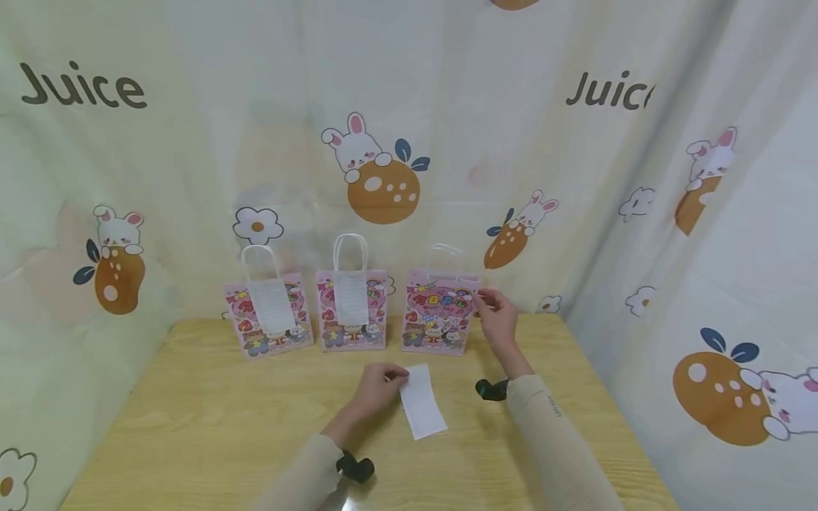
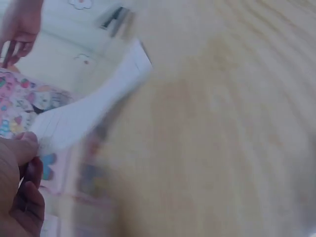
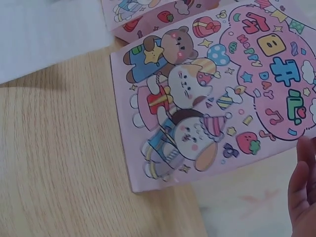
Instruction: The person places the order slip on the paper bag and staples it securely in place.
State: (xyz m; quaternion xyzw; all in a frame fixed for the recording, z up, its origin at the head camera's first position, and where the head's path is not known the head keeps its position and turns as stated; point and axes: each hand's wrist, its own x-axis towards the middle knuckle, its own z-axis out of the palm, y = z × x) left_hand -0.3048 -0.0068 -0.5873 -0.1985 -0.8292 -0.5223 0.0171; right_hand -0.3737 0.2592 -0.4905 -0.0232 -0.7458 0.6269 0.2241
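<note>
My left hand (image 1: 377, 389) pinches one end of a white paper strip (image 1: 423, 401). In the left wrist view the strip (image 2: 94, 111) curves up and away from the thumb, with faint lines across it. To the right, my right hand (image 1: 498, 319) has its thumb and fingers at the upper side edge of a pink paper gift bag (image 1: 437, 319), gripping it there. That bag stands upright, with white handles (image 1: 446, 259) on top. Cartoon animals and "Happy Day" lettering cover its front (image 3: 192, 98) in the right wrist view.
Two more pink bags, a middle one (image 1: 322, 312) and a left one (image 1: 239, 326), stand along the back of the wooden table (image 1: 224, 426). White strips hang from their handles over their fronts. A patterned curtain (image 1: 447, 71) rises close behind.
</note>
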